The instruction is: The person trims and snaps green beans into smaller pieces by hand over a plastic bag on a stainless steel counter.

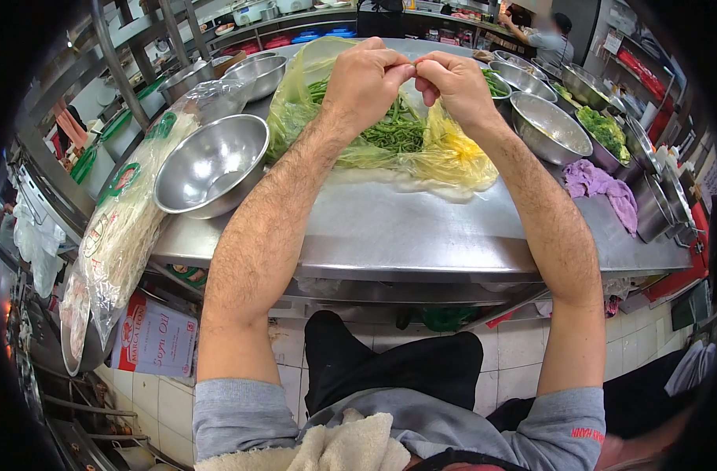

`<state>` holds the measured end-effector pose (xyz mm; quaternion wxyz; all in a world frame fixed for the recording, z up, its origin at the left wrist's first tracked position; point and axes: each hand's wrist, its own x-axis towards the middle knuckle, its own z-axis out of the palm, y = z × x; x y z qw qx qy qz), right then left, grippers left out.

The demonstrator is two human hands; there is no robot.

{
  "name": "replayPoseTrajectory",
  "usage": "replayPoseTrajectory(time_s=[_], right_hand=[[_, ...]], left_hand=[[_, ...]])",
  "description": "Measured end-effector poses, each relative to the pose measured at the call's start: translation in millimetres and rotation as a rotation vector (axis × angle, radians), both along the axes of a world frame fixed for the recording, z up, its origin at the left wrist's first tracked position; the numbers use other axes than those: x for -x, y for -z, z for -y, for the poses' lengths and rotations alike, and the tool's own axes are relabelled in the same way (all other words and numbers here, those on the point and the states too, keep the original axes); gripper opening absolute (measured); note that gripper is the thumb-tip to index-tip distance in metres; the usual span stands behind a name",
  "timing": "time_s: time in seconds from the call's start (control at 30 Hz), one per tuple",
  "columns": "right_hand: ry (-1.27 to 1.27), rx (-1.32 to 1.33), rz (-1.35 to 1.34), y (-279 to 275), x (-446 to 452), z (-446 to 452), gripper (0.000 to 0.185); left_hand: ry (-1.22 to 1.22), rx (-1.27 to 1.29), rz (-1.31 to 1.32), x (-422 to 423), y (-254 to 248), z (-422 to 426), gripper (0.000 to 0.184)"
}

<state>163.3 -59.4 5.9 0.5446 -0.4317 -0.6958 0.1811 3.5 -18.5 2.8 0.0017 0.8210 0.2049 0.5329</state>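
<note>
Toward the left I've got a steel bowl, then the left hand, pinching, above green beans lying in a yellow bag; I'd call them light, crisp, easily snapped, best held near their ends. Rightward, the right hand pinches too, meeting the left; what's between, I can't tell.

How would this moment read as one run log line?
Left hand and right hand: pinched, meeting | Held item: unclear | Below: slender green beans in translucent yellow plastic bag on grey steel table
</note>
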Motion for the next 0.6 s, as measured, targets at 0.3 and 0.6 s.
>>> replayPoseTrajectory(time_s=[0.3, 0.6], right_hand=[[0.063, -0.179, 0.738, 33.9, 11.5, -2.3, 0.024], [0.170, -0.115, 0.342, -1.3, 3.5, 9.4, 0.035]], left_hand=[[-0.022, 0.211, 0.230, 3.0, -4.0, -6.4, 0.019], [0.438, 0.664, 0.577, 5.0, -6.5, -15.9, 0.019]])
